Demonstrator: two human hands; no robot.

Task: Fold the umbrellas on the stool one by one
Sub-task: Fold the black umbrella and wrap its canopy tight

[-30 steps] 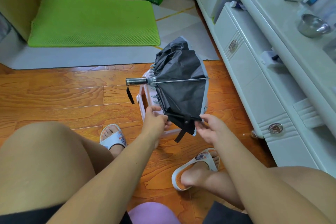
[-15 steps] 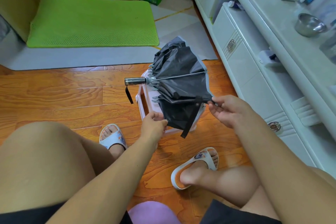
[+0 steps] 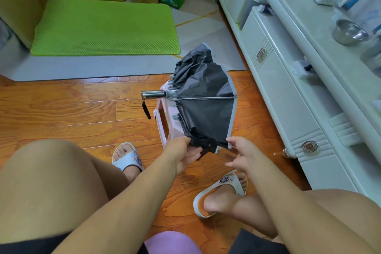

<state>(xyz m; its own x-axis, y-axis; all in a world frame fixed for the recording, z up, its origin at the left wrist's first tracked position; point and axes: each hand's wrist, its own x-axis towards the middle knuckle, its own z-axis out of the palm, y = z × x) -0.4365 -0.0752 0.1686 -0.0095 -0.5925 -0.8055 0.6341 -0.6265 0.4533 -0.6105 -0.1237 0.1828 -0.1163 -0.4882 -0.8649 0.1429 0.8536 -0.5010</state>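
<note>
- Left hand (image 3: 181,153) gripped the near edge of the black umbrella (image 3: 204,105), fingers curled into the bunched cloth at the bottom fold.
- Right hand (image 3: 241,152) pinched the grey-trimmed hem just beside it with thumb and forefinger, the other fingers loosely spread.
- That umbrella lay half collapsed on the pink stool (image 3: 162,121), at twelve o'clock from both hands, its long axis running crosswise: handle (image 3: 153,94) toward nine o'clock, rib tips toward three.
- Both hands sat at the six o'clock edge of the cloth, about equally near; the left looked closer to the handle, so I judged it better placed to steady the shaft while the right gathered panels.
- Most of the stool top was hidden under the cloth, so whether more umbrellas waited there could not be told.
</note>
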